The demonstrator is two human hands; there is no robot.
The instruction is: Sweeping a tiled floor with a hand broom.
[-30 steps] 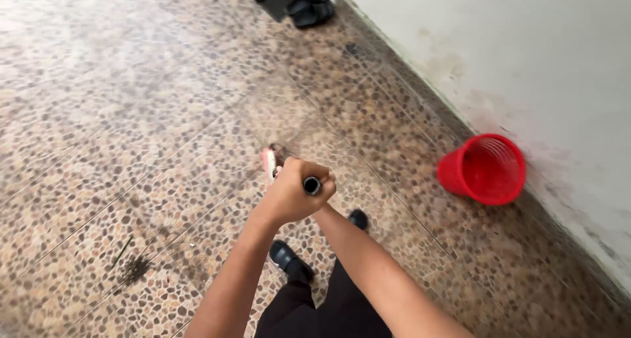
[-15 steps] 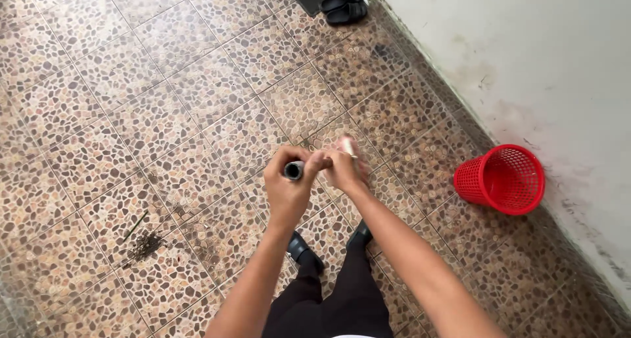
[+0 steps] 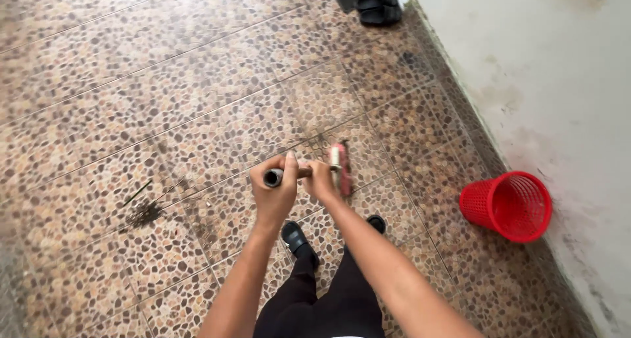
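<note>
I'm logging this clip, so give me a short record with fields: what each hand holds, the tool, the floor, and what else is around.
left hand: closed round the top end of the broom handle
right hand: grips the same handle just below the left
broom head: pink and red, low over the floor ahead of the feet
floor: brown pebble-pattern tiles
debris: small dark pile to the left
basket: red mesh, by the wall
sandals: dark, at the top
</note>
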